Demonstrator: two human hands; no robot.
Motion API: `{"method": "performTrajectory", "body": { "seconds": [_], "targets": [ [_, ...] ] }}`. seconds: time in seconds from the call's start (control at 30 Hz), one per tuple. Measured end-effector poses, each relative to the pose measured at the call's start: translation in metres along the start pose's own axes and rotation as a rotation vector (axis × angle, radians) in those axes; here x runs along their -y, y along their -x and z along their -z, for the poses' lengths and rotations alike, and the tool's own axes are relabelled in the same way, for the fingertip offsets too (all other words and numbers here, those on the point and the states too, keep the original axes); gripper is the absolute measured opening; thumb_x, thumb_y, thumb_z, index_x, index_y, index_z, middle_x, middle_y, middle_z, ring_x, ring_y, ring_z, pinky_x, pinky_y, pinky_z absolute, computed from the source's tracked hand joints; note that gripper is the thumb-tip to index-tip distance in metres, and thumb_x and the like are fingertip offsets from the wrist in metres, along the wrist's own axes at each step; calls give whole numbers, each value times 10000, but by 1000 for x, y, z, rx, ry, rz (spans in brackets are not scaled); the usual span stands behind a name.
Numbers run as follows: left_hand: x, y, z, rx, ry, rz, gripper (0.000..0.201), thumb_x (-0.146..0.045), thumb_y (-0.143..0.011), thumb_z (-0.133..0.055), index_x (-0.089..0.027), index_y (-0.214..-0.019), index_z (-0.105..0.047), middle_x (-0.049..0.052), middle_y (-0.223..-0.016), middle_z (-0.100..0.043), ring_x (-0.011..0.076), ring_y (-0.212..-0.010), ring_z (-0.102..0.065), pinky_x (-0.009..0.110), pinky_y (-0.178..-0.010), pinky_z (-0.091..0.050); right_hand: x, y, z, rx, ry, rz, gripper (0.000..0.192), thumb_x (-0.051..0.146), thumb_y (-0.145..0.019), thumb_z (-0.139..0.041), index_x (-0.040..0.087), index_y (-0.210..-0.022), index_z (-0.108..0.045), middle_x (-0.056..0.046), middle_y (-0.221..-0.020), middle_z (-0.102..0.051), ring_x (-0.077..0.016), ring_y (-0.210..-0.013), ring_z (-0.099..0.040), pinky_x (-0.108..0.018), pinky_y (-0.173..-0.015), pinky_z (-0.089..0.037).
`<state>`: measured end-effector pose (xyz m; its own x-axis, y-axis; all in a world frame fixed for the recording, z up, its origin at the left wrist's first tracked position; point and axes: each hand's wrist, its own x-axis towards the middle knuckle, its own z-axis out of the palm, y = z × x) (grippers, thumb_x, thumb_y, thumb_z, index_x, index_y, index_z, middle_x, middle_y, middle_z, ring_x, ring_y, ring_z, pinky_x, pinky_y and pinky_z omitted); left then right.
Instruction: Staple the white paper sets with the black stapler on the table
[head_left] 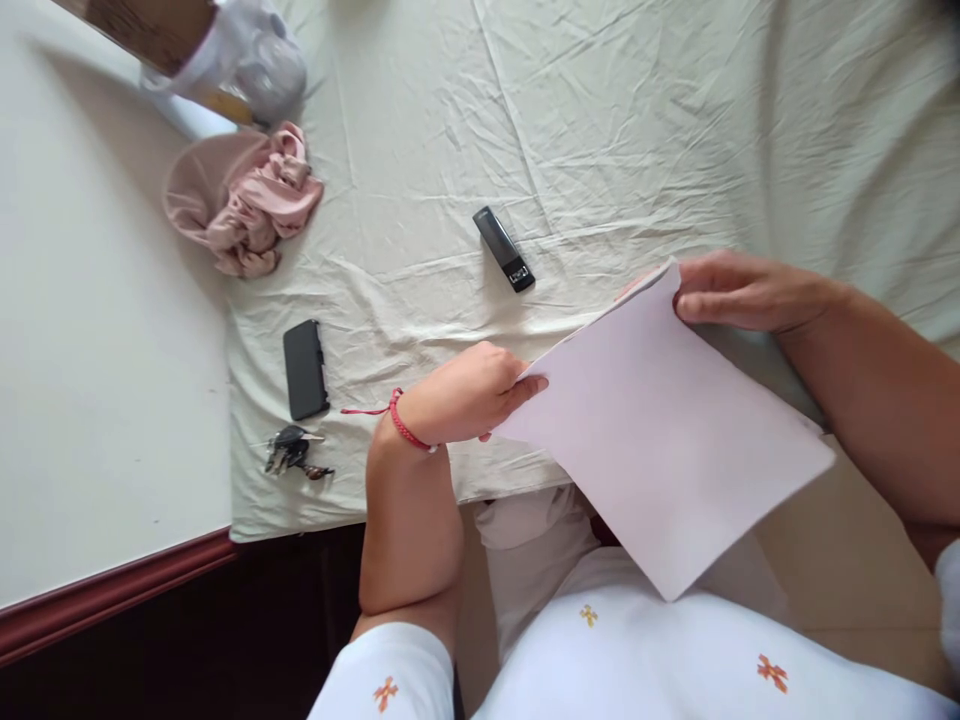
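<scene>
Head view: white paper sheet [660, 430] held above the lap, tilted over the table [112, 400] edge. Left hand [465, 395] pinches its left corner; right hand [739, 290] grips the far corner. Uneven pulling could crease or tear it. Beyond lie phone [304, 368], keys [291, 452], stapler [504, 249].

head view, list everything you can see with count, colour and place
paper sheets: a thin stack, count unclear, white, held over the bed edge
stapler: 1, black, mid bed sheet
phone: 1, black, left part of the sheet
keys: 1 bunch, dark, below the phone
cloth: 1, pink, bunched at upper left
plastic bag: 1, clear, top left
bed sheet: 1, cream, creased
bracelet: 1, red, left wrist
left hand: grips the paper's left corner
right hand: grips the paper's top corner
</scene>
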<state>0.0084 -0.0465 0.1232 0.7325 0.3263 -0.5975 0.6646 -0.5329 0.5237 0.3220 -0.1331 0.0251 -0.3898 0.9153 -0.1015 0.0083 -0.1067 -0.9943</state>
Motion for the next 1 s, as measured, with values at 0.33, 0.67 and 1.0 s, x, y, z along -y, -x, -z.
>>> {"method": "performTrajectory", "body": {
  "seconds": [0.33, 0.67, 1.0],
  "targets": [
    [21, -30, 9, 72, 153, 23, 469, -467, -1011, -494, -193, -638, -571, 8, -464, -601, 126, -401, -554, 239, -419, -390, 15, -5, -15, -194, 38, -247, 521, 649, -839, -781, 148, -981, -791, -55, -831, -768, -165, -671, -711, -211, -496, -512],
    [80, -46, -16, -318, 633, -68, 377, -538, -855, -723, -169, -797, -667, -1, -679, -617, 108, -583, -525, 223, -513, -391, 17, -10, -17, -358, -23, -347, 242, 400, -908, -762, 159, -911, -771, -54, -842, -782, -154, -637, -697, -222, -516, -571],
    [83, -70, -24, -755, 687, -116, 296, -438, -846, -728, -194, -726, -613, -33, -614, -454, 78, -528, -360, 212, -446, -296, 19, -13, -21, -566, -52, -324, 170, 268, -930, -730, 149, -808, -734, -7, -641, -667, -78, -469, -561, -155, -393, -435]
  ]
}}
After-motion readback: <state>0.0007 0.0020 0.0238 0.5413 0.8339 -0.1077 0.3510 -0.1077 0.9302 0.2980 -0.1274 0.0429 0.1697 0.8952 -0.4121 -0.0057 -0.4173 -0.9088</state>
